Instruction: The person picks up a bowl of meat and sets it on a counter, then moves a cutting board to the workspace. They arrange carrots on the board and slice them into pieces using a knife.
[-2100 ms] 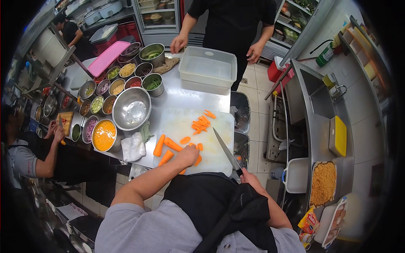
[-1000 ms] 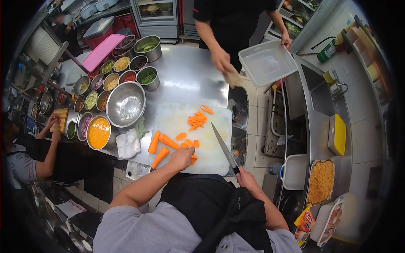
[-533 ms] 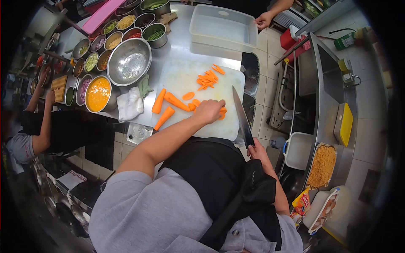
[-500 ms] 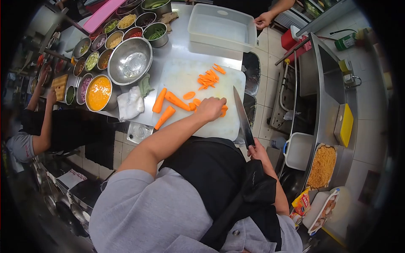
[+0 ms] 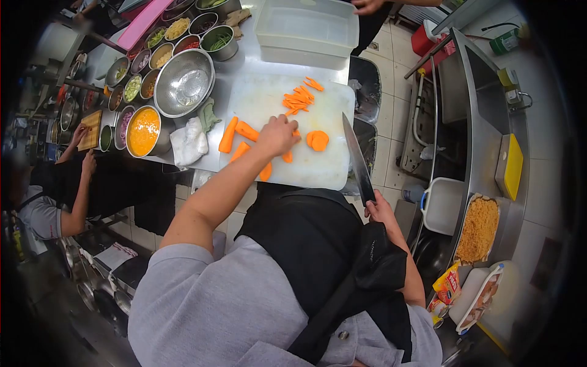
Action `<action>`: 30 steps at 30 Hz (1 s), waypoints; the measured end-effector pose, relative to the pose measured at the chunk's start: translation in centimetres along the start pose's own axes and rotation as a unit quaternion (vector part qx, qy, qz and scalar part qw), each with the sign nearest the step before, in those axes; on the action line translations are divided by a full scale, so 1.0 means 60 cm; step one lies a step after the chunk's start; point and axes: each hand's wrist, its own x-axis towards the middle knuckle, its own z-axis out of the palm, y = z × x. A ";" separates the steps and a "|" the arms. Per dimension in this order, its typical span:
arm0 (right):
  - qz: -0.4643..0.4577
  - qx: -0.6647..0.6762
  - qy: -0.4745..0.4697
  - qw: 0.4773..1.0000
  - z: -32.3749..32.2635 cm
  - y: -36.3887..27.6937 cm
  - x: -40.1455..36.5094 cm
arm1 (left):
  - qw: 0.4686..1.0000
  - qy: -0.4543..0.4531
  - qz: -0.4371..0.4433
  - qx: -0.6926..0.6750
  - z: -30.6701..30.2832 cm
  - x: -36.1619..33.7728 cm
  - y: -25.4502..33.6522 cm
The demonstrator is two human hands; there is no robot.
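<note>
The left hand [image 5: 278, 136] lies palm down near the middle of the white rectangular plastic cutting board [image 5: 318, 174]. Its fingers are bent over some orange carrot pieces [image 5: 287, 156] that peek out beneath it (whether it actually grips one I cannot tell from here). Just beside the fingertips, at about 3 o'clock, sit two round orange carrot slices [image 5: 317, 139], overlapping each other. At 12 o'clock from the hand, toward the far edge of the board, is a loose heap of thin orange carrot sticks [image 5: 299, 99]. At 9 o'clock lie several thick orange carrot lengths [image 5: 229, 134], side by side and partly off the board's left edge. The right hand [image 5: 380, 211] is off the board's near right corner, wrapped firmly around the handle of a long steel-bladed kitchen knife [image 5: 358, 160], whose blade points away toward 12 o'clock alongside the board's right edge. All of this rests on a stainless steel worktable [image 5: 247, 58]. On it, at 10 o'clock from the board, stand a large empty steel mixing bowl [image 5: 184, 82] and a steel bowl of orange liquid [image 5: 143, 131], with a crumpled white cloth [image 5: 188, 140] between that bowl and the board. A clear rectangular plastic tub [image 5: 307, 30] stands at 12 o'clock, and a co-worker's hand [image 5: 367, 6] is at its far rim. Far off at 9 o'clock, another person's hands are at a small wooden board [image 5: 92, 122].
</note>
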 end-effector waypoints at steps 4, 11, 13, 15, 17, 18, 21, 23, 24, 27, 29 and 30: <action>-0.011 -0.026 -0.022 0.999 -0.008 -0.020 0.010 | 0.997 0.023 0.061 0.041 0.042 -0.031 0.049; -0.103 -0.240 -0.016 0.965 -0.034 -0.052 0.014 | 0.993 0.018 0.077 0.090 0.048 -0.102 0.034; -0.127 -0.292 -0.016 0.948 -0.041 -0.052 0.015 | 0.993 -0.011 0.066 0.098 0.038 -0.104 0.042; -0.122 -0.362 0.000 0.924 -0.043 -0.080 0.003 | 0.996 0.052 0.072 0.000 0.006 -0.093 0.079; -0.121 -0.380 0.016 0.917 -0.041 -0.109 -0.008 | 0.998 0.037 0.035 -0.041 0.018 -0.070 0.107; -0.123 -0.397 0.033 0.909 -0.038 -0.118 -0.009 | 0.997 0.022 -0.001 -0.080 0.024 -0.057 0.118; -0.145 -0.446 0.009 0.883 -0.024 -0.125 -0.001 | 0.992 0.035 -0.045 -0.116 0.058 -0.025 0.122; -0.158 -0.452 -0.006 0.878 -0.014 -0.128 -0.002 | 0.990 0.048 -0.057 -0.122 0.070 -0.020 0.115; -0.171 -0.458 -0.020 0.872 -0.011 -0.129 -0.002 | 0.988 0.061 -0.067 -0.127 0.073 -0.021 0.113; -0.178 -0.468 -0.028 0.865 -0.024 -0.128 0.006 | 0.984 0.075 -0.068 -0.150 0.079 -0.027 0.109; -0.186 -0.470 -0.029 0.862 -0.031 -0.128 0.009 | 0.980 0.093 -0.064 -0.161 0.087 -0.031 0.110; -0.196 -0.472 -0.030 0.859 -0.033 -0.129 0.011 | 0.977 0.112 -0.059 -0.172 0.091 -0.033 0.109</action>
